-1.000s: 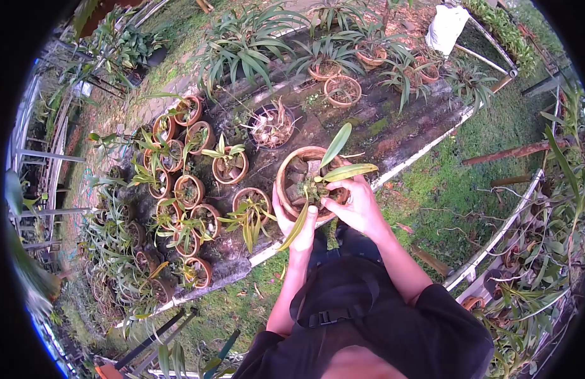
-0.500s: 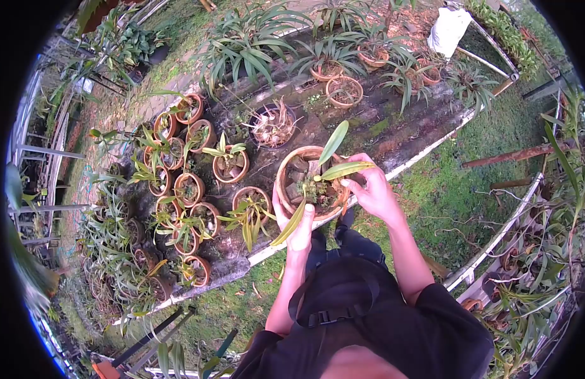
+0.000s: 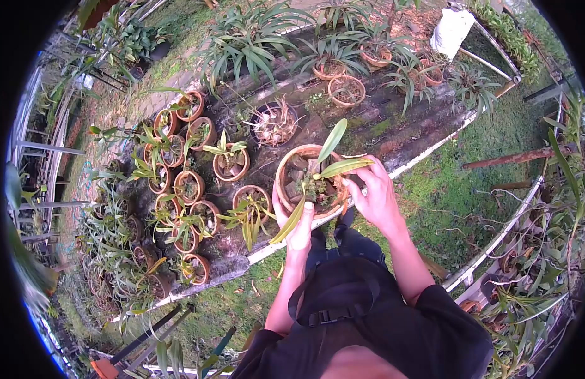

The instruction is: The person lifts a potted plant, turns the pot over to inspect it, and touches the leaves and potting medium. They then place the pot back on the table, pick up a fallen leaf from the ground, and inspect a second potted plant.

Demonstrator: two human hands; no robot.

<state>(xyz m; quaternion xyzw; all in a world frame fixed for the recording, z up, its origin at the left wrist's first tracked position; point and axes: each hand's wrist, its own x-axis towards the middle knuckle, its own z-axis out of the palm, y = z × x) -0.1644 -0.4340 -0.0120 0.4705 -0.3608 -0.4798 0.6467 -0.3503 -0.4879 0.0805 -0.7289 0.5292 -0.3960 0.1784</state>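
Observation:
My left hand [image 3: 297,230] grips a round clay pot [image 3: 281,183] by its near left side, thumb over the rim and fingers partly hidden beneath. In the pot grows a plant with long green leaves [image 3: 333,140], over dark chunks and some moss. One yellowing leaf [image 3: 288,226] hangs across the rim beside my left thumb. At the pot's right side is my right hand [image 3: 376,197], its thumb and index finger apart. The tip of a yellow-green leaf [image 3: 346,167] meets its index finger, and the thumb points in over the rim.
Several potted plants [image 3: 231,162] crowd the left of the weathered table [image 3: 393,136]. A dark pot of pale bulbs [image 3: 274,125] stands behind my pot, with a clay pot of dry stems [image 3: 347,91] farther back. A white bag [image 3: 451,33] is at the far right corner.
My right hand has shifted slightly right and down, its fingers turning at the leaf tip. The left hand and the pot stay nearly in place.

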